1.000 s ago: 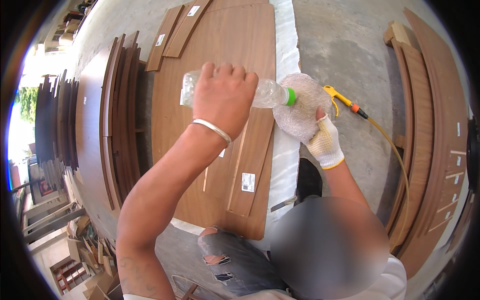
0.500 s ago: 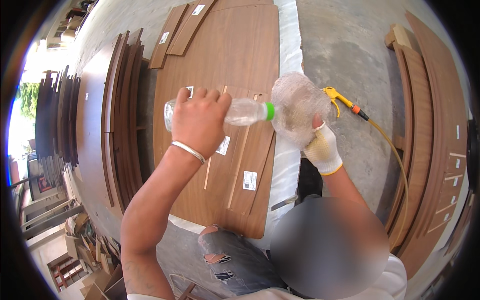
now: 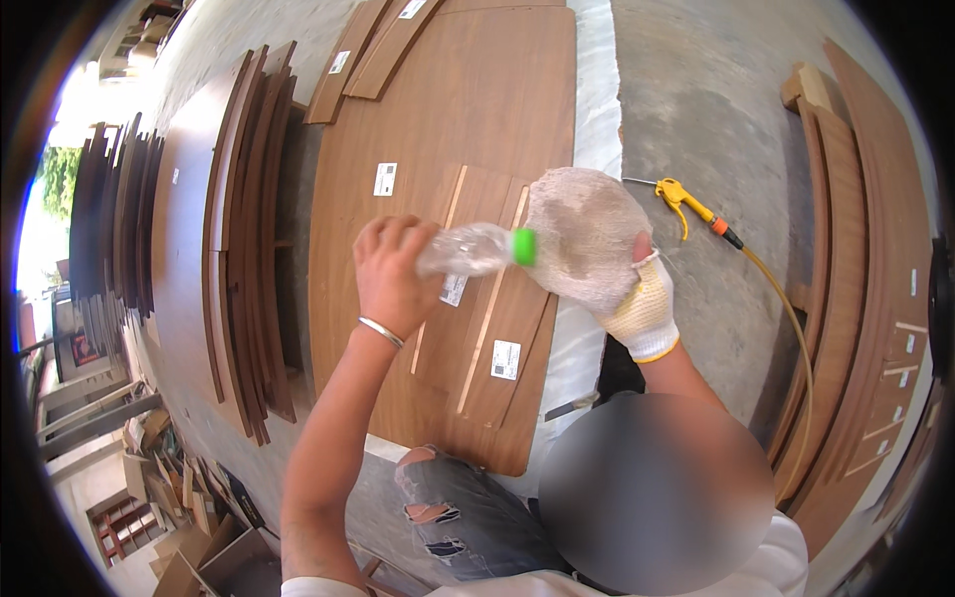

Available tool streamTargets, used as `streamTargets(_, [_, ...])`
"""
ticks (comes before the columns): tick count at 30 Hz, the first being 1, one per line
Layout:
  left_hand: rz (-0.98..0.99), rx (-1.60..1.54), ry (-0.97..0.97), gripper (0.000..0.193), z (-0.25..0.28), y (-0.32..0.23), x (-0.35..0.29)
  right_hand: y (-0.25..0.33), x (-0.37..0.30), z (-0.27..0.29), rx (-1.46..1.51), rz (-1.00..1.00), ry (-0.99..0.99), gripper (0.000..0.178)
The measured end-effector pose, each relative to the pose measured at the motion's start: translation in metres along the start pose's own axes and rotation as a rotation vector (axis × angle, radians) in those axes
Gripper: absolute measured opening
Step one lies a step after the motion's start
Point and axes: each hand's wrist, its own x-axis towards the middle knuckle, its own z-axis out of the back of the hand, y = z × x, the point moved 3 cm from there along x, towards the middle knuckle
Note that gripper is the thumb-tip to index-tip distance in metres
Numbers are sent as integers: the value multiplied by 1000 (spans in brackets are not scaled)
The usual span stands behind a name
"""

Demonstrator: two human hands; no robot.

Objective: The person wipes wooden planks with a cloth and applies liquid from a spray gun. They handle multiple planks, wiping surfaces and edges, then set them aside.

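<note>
My left hand point(image 3: 391, 267) is closed around a clear plastic bottle point(image 3: 470, 249) with a green cap, a little blurred by motion. The bottle lies nearly level, its cap pointing right at the edge of a beige cloth point(image 3: 585, 237). A darker patch shows on the cloth's face. My right hand point(image 3: 640, 310), in a pale knitted glove with a bare thumb, grips the cloth at its lower right edge. Most of its fingers are hidden behind the cloth. Beneath both hands is a large brown wood panel point(image 3: 438, 119), with narrower labelled boards point(image 3: 463, 348) on it.
On the concrete floor to the right lies a yellow air blow gun point(image 3: 686, 202) with a hose. Wood panels stand stacked at left point(image 3: 234, 229) and right point(image 3: 846, 219). Scrap pieces point(image 3: 174, 478) lie at lower left. White sheeting point(image 3: 597, 90) runs along the panel's right side.
My left hand and the bottle have come down slightly. The cloth has turned, showing its face and dark patch more plainly. The whole view has shifted a little.
</note>
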Motion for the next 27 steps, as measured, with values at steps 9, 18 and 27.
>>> streamTargets(9, [814, -1066, -454, 68, -62, 139, -64, 39, -12, 26, 83, 110, -148, 61])
streamTargets(18, [691, -193, -264, 83, -77, 35, -134, 50, -2, 32, -266, 368, -317, 57])
streamTargets(27, [693, 49, 181, 82, -100, -56, -168, -81, -16, 2, -2292, 404, 587, 78])
